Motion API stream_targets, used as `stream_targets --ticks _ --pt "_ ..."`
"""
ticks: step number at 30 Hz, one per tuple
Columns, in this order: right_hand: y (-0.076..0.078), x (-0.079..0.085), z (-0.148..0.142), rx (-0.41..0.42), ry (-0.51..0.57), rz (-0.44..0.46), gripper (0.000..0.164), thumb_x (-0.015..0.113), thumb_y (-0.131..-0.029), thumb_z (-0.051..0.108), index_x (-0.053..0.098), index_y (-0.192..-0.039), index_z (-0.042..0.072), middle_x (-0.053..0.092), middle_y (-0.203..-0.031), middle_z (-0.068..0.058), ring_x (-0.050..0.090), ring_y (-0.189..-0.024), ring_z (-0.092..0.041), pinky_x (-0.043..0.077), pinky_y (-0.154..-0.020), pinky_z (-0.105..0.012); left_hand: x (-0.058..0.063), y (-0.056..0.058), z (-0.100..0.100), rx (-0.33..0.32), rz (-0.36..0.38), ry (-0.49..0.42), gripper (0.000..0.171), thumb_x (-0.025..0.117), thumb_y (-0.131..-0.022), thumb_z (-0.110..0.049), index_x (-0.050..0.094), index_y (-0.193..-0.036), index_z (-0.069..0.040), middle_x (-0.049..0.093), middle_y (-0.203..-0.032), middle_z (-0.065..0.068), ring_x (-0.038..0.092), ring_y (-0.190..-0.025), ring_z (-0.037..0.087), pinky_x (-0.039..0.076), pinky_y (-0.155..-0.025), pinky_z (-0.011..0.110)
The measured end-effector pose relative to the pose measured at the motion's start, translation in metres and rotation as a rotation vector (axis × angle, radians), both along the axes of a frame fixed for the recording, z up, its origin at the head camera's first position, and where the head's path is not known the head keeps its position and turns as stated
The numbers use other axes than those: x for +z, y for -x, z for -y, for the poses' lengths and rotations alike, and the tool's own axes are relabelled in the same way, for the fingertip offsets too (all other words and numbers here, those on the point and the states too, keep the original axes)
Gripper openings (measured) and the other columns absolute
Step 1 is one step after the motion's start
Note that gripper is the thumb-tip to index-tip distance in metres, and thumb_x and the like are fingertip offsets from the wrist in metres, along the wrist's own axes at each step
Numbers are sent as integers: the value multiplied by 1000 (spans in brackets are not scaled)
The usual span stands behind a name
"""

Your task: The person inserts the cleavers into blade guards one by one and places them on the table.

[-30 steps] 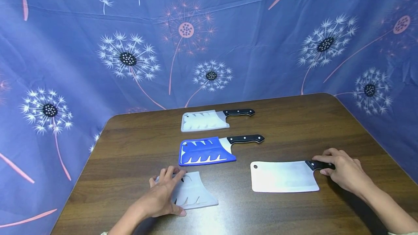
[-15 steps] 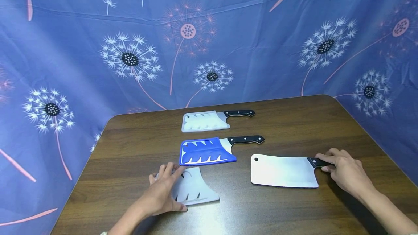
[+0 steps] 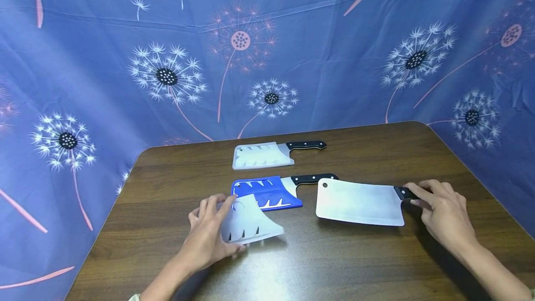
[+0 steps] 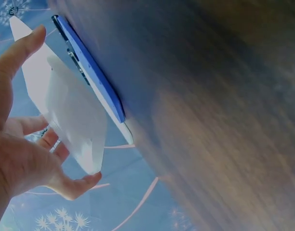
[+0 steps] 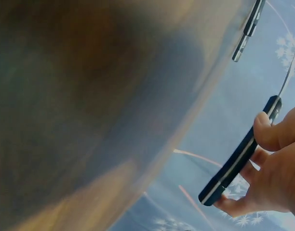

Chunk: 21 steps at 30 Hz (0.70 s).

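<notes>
My left hand [image 3: 205, 236] grips a translucent white blade cover [image 3: 251, 219] by its edges, thumb along the near edge and fingers along the far one. The left wrist view shows the blade cover [image 4: 73, 106] raised off the table. In my right hand [image 3: 445, 210] is a bare cleaver [image 3: 359, 202], pinched by its black handle [image 5: 241, 151] and lifted, blade pointing left toward the cover. A gap separates blade and cover. Behind them lies a cleaver in a blue cover [image 3: 267, 189], partly hidden by the white cover and the raised blade.
Farther back on the wooden table [image 3: 175, 171] lies another cleaver in a white cover [image 3: 263, 155], its black handle pointing right. A blue dandelion-print cloth [image 3: 317, 59] hangs right behind the table's far edge.
Both hands have lifted their things off the table: the white cover rises and moves slightly away from me, and the bare cleaver rises likewise. The two covered cleavers lie still.
</notes>
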State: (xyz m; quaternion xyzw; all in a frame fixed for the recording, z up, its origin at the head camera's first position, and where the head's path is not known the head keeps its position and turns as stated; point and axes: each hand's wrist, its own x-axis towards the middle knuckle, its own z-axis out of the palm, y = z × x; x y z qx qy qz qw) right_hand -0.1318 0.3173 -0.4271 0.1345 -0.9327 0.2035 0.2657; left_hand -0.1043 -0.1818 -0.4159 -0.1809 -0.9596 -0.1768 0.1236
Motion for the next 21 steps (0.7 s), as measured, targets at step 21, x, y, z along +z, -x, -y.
stream_targets --ticks 21 --pt "-1 24 32 15 78 -218 53 61 -63 -23 71 -105 7 57 -100 -22 46 -96 -43 25 -83 -65 13 9 -13 -57 -187 -31 116 95 -44 -42 43 -144 -17 43 -128 12 39 -115 30 24 -92 60"
